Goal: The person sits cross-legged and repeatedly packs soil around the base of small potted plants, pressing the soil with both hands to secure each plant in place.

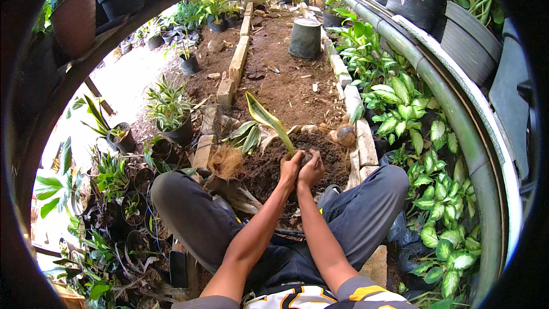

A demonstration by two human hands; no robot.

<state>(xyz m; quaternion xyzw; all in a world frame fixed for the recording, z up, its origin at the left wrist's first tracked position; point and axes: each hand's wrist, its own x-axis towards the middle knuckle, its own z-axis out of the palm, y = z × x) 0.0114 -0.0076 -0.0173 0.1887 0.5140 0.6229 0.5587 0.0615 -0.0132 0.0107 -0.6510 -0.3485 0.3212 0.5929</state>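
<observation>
A snake plant (269, 120) with a long yellow-edged leaf leans up and to the left out of my hands. My left hand (290, 167) is closed around its base. My right hand (311, 169) curls in from the other side, touching the left, with a dark soil-covered clump at the plant's foot between them. Both hands are just above a mound of dark loose soil (260, 169) between my bent knees. The roots are mostly hidden by my fingers.
Left of the mound lie brown fibre (226, 161) and cut leaves (246, 136); a round brown husk (346, 135) sits at its right. Brick edging (240, 57) borders the bed, where an upturned black pot (305, 40) stands. Leafy plants (446, 194) and a bamboo rail (452, 97) line the right.
</observation>
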